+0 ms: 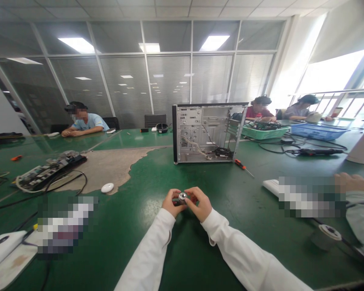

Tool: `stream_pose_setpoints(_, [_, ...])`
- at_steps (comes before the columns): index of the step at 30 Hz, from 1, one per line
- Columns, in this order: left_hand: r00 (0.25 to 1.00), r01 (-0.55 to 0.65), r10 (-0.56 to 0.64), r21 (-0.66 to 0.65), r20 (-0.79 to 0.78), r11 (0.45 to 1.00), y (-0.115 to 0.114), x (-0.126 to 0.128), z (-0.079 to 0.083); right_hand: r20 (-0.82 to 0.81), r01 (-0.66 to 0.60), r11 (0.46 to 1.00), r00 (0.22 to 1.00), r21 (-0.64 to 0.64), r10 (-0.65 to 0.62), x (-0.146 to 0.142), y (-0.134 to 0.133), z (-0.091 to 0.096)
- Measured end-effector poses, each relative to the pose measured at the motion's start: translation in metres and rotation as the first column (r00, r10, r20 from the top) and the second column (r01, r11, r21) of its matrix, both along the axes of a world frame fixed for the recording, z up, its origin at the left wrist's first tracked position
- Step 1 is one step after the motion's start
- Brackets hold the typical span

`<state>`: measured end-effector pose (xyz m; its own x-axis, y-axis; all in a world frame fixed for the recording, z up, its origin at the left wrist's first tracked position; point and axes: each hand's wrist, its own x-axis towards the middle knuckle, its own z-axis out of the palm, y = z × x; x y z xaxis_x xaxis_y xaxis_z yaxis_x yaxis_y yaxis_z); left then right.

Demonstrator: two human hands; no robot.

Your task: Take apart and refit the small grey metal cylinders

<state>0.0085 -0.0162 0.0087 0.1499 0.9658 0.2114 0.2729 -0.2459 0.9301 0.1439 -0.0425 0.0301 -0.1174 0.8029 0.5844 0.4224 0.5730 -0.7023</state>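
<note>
A small round silvery metal part (182, 196), dark in the middle of its top face, is held upright between my two hands over the green table (151, 178). My left hand (170, 204) curls around its left side, fingers and thumb closed on it. From the other side, my right hand (202, 205) grips it too, with the thumb against its near right edge. The underside of the part is hidden by my fingers, and its exact kind is too small to make out.
Beyond my hands stands an open computer case (206, 125), with an orange-handled screwdriver (240, 164) beside it. A green basket (265, 131) and a blue basket (318, 132) sit at the back right. Another person's hand (356, 183) is at right; a circuit assembly (53, 167) lies left.
</note>
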Motion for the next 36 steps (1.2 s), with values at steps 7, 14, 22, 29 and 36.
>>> stream_pose_setpoints(7, [0.995,0.061,-0.058,0.046,-0.079,0.997,-0.003,0.000,0.003,0.018,0.052,0.998,0.999,-0.045,-0.051,-0.005,0.005,-0.001])
stream_pose_setpoints(14, [0.987,-0.008,0.023,0.094,-0.156,0.996,-0.002,0.003,-0.002,0.019,0.093,0.994,0.996,-0.057,-0.092,-0.011,0.012,-0.002])
stream_pose_setpoints(22, [0.985,-0.064,0.075,0.073,-0.154,0.995,0.001,0.003,-0.005,-0.193,0.151,0.987,0.968,-0.053,-0.159,0.001,0.017,0.007])
stream_pose_setpoints(29, [0.984,-0.160,0.165,0.078,-0.065,0.984,0.009,0.001,-0.012,0.189,0.062,0.990,0.981,-0.130,-0.036,0.030,0.026,-0.020])
stream_pose_setpoints(36, [0.988,-0.146,0.147,0.033,-0.044,0.989,0.002,0.001,-0.002,-0.010,0.006,0.938,1.000,-0.348,-0.010,0.048,0.049,-0.034])
